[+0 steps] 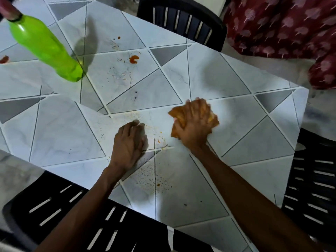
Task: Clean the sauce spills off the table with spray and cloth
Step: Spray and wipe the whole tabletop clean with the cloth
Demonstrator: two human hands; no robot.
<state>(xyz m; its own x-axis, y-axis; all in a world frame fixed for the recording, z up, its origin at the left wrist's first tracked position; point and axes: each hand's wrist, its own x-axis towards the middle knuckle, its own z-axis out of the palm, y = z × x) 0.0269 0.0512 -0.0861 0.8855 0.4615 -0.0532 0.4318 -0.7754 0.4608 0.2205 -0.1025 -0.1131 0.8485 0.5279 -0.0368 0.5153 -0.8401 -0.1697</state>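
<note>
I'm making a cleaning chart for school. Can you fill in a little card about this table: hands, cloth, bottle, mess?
left hand: flat on the table, holding nothing
right hand: grips the orange cloth, pressing it on the table
green bottle: stands far left, neither hand on it
sauce blob: red, beyond both hands, not wiped yet
speckles: orange dots near the left wrist
black chair: at the far side

The triangle-patterned surface (236, 79) carries a green bottle (45, 46), a red sauce blob (134, 59), fine orange splatter (157, 184) and a crumpled orange cloth (176, 114).
</note>
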